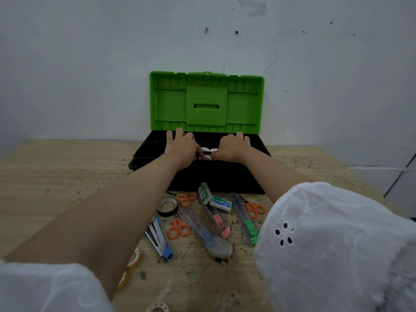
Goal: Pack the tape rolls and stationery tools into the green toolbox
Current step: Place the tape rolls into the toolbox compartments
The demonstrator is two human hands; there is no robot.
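The toolbox stands open against the wall, its green lid (206,100) upright and its black base (146,152) on the wooden table. Both my hands reach into the base. My left hand (182,146) lies with fingers spread over the contents. My right hand (233,146) has its fingers curled downward; what is under it is hidden. White tape rolls (208,152) show between my two thumbs. In front of the box lie a black tape roll (167,207), orange scissors (179,228), a blue stapler (158,239), staple boxes (220,203) and several utility knives (244,219).
Two more orange scissors (185,198) (254,208) lie near the box front. Clear tape rolls (135,257) sit partly under my left forearm, and another roll (157,308) is at the bottom edge. The table's right edge (369,188) is close, with floor beyond.
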